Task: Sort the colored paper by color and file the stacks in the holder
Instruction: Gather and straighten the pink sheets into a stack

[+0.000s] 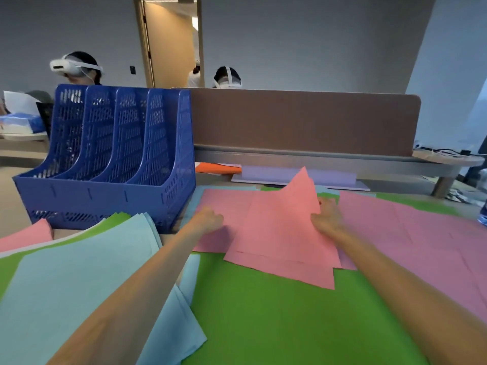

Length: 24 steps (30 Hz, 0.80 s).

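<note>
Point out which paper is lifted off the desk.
The salmon sheets in the middle: the right hand grips them, far corner raised. The green sheets, blue sheets and lilac sheets lie flat.

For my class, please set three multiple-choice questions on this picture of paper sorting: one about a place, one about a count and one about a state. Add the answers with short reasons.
1. Where does the blue holder stand?
A. At the back left
B. At the front right
C. On the floor

2. How many compartments does the holder have?
A. Two
B. Four
C. Six

3. What state are the salmon-pink sheets in?
A. Filed in the holder
B. Lying flat, untouched
C. Held by both hands, one corner raised

Answers:
1 A: it stands behind the light blue paper at the left.
2 B: three inner dividers make four slots.
3 C: the left hand and the right hand grip them, and a corner peaks upward.
</note>
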Motion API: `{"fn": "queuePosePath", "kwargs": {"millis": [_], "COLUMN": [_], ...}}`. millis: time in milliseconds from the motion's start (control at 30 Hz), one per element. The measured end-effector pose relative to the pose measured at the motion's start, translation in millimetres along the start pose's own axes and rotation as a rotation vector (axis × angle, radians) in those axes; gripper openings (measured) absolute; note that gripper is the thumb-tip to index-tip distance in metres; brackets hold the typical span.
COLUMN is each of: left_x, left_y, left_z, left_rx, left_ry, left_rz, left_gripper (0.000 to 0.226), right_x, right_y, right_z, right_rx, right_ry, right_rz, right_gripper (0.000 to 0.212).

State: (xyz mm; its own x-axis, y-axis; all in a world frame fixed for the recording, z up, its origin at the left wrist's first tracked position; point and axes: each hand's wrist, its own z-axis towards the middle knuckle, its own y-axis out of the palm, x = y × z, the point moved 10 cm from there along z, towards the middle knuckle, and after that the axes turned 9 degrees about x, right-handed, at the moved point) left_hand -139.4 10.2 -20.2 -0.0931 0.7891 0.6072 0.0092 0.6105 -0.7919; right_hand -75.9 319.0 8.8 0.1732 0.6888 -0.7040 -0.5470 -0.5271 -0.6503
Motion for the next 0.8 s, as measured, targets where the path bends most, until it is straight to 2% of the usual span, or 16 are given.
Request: {"fn": "queuePosePath", "kwargs": {"millis": [67,200,267,367,433,500,567,800], "left_x": [-2,-10,-13,-14,-17,-19,-22,-20], "left_y": [-1,-9,-13,-21,-24,-27,-27,-20], "left_z": [4,15,19,22,24,25,26,30], "left_rx": [-0.008,0.021,0.043,0.085,0.09,0.09,0.088,0.074], "left_ry": [0.011,-0.029,-0.046,-0.049,-0.057,-0.079,-0.097,-0.118], "left_rz": [0.064,0.032,-0.006,-0.069,-0.128,-0.162,-0.168,-0.325], "left_gripper": [0.057,0.06,0.059,0.053,0.048,0.049,0.051,0.046], "right_x": [-5,-13,-23,-43,-42,-20,4,-31], "right_y": [19,51,61,73,76,69,64,83], "right_z": [-5,-18,-22,-28,-24,-13,-7,-17], "right_rx": [-0.061,-0.126,-0.133,-0.202,-0.225,-0.191,-0.213,-0.343], "right_ry": [-0.062,-0.152,-0.187,-0.222,-0.183,-0.077,0.024,-0.014], "right_rz": [-0.173,-0.39,-0.355,-0.145,-0.091,-0.301,-0.484,-0.251], "right_gripper": [0.04,0.033,0.035,0.039,0.046,0.068,0.078,0.068]}}
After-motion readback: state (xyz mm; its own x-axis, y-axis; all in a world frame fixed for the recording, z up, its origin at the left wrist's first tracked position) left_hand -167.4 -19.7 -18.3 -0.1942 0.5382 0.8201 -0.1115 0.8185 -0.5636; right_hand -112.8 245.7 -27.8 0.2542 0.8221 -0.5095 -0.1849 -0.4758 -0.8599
